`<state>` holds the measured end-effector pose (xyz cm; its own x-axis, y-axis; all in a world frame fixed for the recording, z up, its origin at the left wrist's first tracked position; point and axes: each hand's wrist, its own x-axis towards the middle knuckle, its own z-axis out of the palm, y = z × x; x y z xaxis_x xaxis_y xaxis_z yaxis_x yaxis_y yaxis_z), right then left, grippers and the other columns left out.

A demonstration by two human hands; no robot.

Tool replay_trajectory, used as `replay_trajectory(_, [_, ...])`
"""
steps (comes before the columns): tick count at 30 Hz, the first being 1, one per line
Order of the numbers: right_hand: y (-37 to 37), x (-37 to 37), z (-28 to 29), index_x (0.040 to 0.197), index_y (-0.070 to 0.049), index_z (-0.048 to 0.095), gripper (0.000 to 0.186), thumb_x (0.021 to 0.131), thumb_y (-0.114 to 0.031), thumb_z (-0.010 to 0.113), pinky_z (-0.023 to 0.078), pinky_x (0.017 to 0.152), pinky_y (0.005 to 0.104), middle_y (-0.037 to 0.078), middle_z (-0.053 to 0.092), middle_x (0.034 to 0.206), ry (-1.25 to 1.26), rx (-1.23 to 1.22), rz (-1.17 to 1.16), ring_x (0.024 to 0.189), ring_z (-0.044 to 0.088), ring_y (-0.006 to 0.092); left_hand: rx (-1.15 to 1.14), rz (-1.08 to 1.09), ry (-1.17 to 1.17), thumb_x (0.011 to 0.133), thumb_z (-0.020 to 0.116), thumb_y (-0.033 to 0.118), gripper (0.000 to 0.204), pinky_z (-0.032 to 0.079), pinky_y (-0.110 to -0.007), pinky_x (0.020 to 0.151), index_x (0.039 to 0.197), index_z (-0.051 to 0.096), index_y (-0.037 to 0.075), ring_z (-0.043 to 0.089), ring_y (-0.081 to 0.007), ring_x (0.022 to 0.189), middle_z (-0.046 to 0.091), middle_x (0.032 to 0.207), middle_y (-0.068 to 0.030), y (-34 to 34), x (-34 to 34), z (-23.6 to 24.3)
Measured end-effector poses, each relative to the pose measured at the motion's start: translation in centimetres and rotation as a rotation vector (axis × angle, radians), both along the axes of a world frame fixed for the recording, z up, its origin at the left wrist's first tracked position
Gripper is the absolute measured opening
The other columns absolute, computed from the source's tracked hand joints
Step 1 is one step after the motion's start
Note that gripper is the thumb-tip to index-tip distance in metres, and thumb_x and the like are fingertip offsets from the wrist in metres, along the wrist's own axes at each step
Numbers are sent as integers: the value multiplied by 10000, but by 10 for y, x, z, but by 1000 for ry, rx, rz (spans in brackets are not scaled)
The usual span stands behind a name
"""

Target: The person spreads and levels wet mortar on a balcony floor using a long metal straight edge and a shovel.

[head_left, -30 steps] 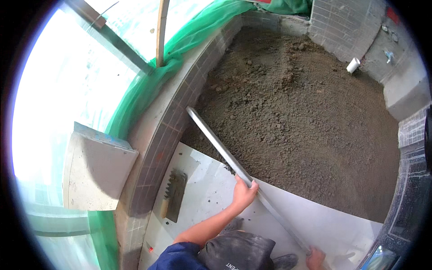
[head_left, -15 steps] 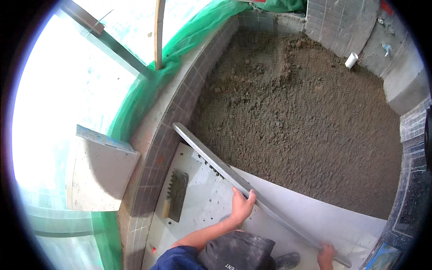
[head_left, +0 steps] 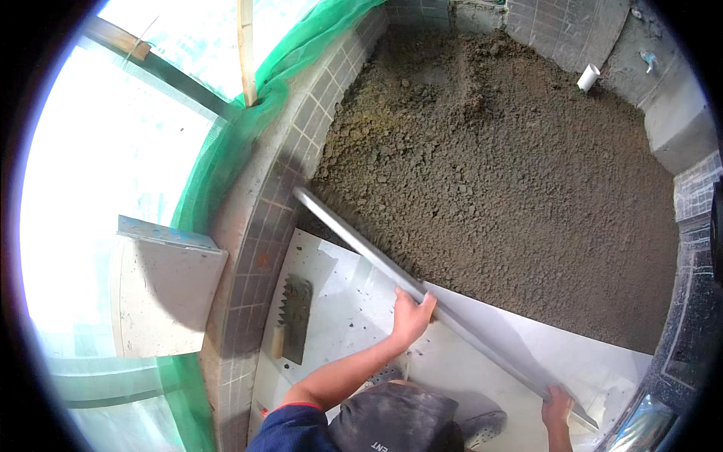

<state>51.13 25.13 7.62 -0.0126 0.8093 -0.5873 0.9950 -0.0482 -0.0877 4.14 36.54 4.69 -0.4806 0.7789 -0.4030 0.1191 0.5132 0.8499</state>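
Here's the long, straight silver-grey bar, slanting from upper left to lower right, its far stretch crossing the near left corner of the brown mortar bed, coarse and crumbly, finer toward the right!

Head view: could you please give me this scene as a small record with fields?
Left hand: grips a long straight silver metal bar near its middle
Right hand: grips it near its lower-right end
Ground: grainy brown mortar-like bed beyond glossy white flooring
Tool: grey notched trowel with wooden handle, lying on the flooring
Upper right: short white cylindrical pipe
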Motion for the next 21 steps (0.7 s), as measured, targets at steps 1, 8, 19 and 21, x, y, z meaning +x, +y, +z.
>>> replay_trajectory(1, [4,-5,5,1138,-155,662,409,732,-127,697,460,869,493,113,659,1075,18,-7,-6,1026,618,350,-40,-25,-49,924,620,190,367,525,-342,543,1049,440,-106,637,-180,560,667,744,-136,-7,-3,-2])
replay_trajectory(8, [-43,41,7,1215,-85,628,353,901,-226,550,487,892,494,191,676,1095,141,-33,68,999,627,413,-90,-26,-8,908,616,199,427,531,-401,585,1072,367,-106,678,-281,616,661,750,-194,-15,12,38])
replay_trajectory(19, [-43,2,-2,1172,-131,674,291,911,-177,553,511,851,444,169,696,1028,167,69,-272,959,652,386,79,-76,245,847,705,333,869,494,-466,879,1365,153,-93,633,-467,969,624,1050,-319,79,14,20])
replay_trajectory(21, [-41,-17,6,1188,-139,668,303,910,-186,556,509,870,434,166,692,1066,128,32,-322,985,649,378,141,-86,217,830,699,293,847,497,-472,870,1356,160,-96,636,-469,955,621,1040,-322,87,18,15])
